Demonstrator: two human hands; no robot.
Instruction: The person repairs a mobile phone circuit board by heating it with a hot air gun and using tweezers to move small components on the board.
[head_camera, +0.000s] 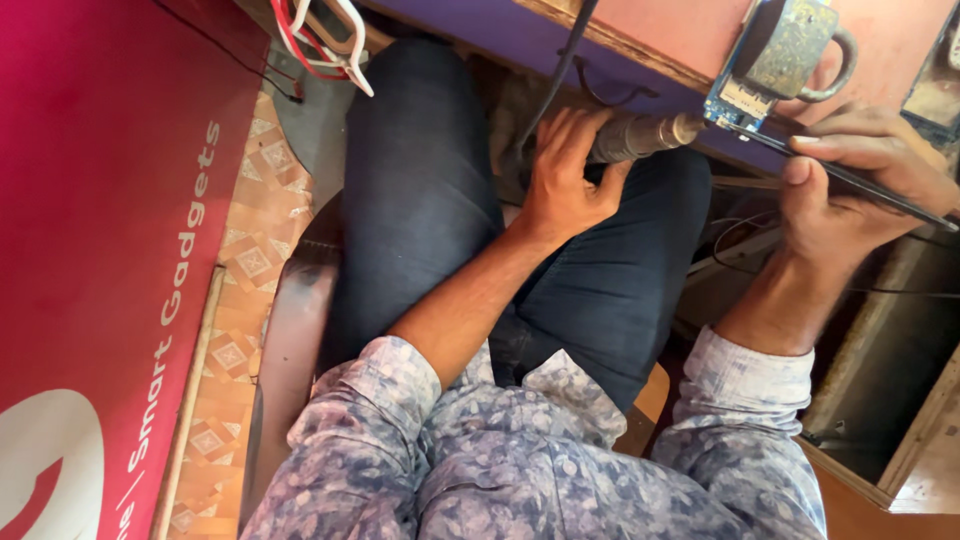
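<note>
Gripping a metal handpiece (640, 135) — left hand (565, 180) wrapped around it.

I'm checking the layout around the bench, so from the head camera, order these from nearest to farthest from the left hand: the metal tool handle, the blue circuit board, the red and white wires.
1. Metal tool handle: gripped in the left hand.
2. Blue circuit board: to the right, at the tool's tip, by the right hand.
3. Red and white wires: up at the top left, past the knee.
</note>
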